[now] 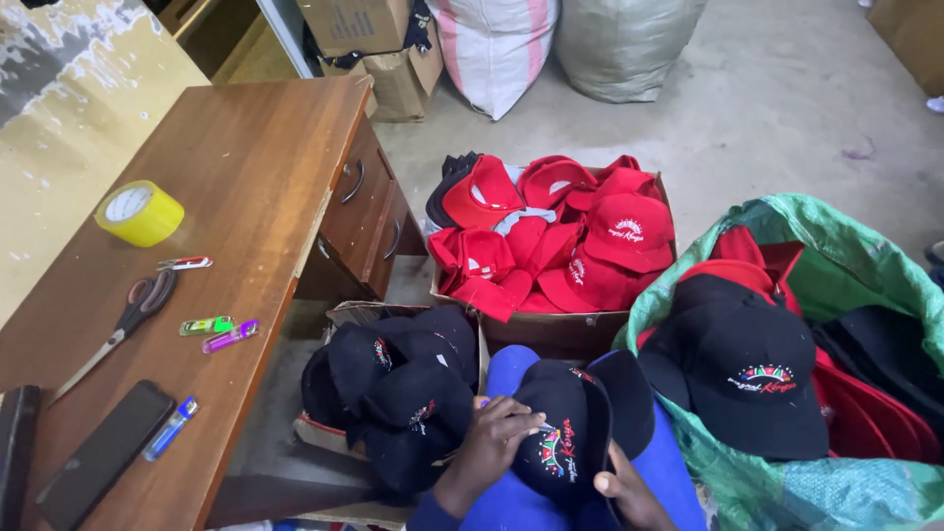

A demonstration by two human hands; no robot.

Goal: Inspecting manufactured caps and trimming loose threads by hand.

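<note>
Both hands grip one black cap (568,433) on the lap: left hand (489,441) with fingers curled over its crown, right hand (629,495) pinching its lower edge. Cap-filled boxes (570,329) and a green sack (846,261) crowd close; the desk (246,177) edge stands left.

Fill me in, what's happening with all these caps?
A seated person holds a black cap on their lap, left hand on its crown, right hand at its lower edge. Beside it, one box holds red caps and another holds black caps. A green sack on the right holds both colours.
</note>
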